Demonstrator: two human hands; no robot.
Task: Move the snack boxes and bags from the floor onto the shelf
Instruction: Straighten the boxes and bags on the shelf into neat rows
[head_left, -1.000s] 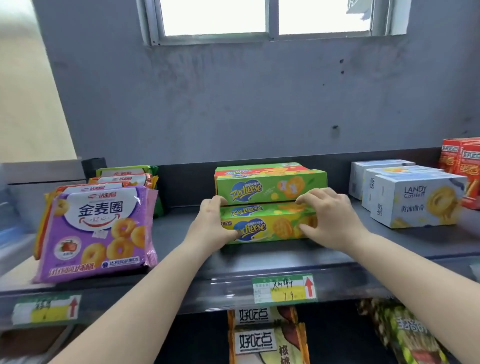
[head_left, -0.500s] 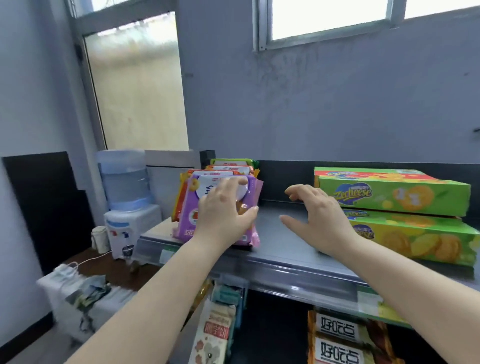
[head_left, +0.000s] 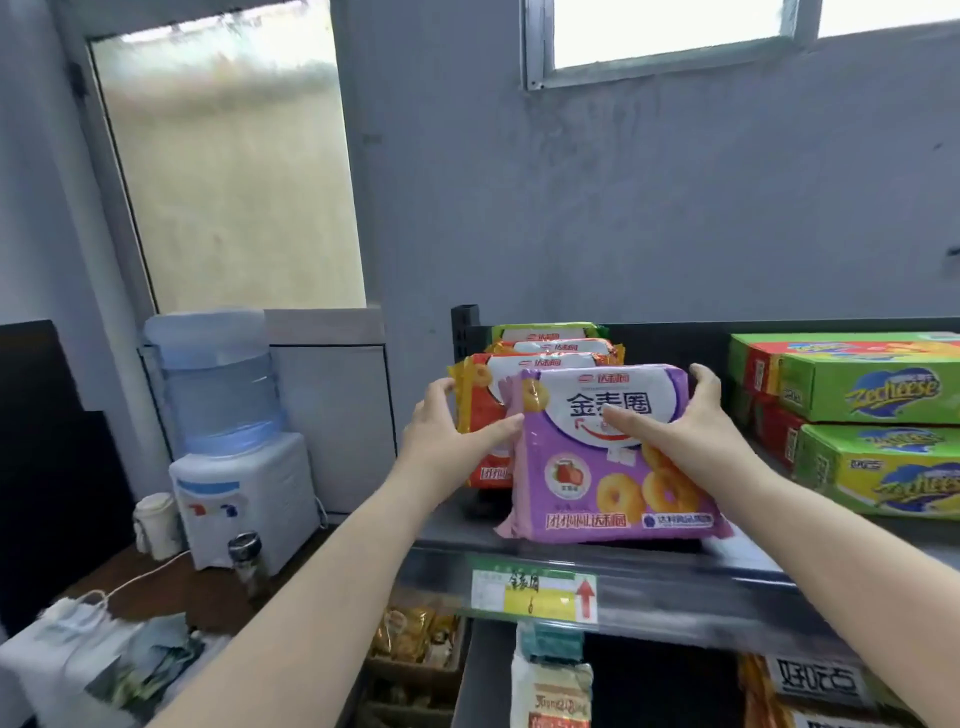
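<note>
Purple snack bag (head_left: 608, 457) stands upright at the shelf (head_left: 649, 566) front edge, clasped by left hand (head_left: 447, 436) and right hand (head_left: 685, 431). Orange bags (head_left: 478, 415) behind the grip; green boxes (head_left: 857, 379) rightward.

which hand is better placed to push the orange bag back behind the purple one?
Left. The left hand already touches the orange bag; the right hand grips the purple bag's far side.
</note>
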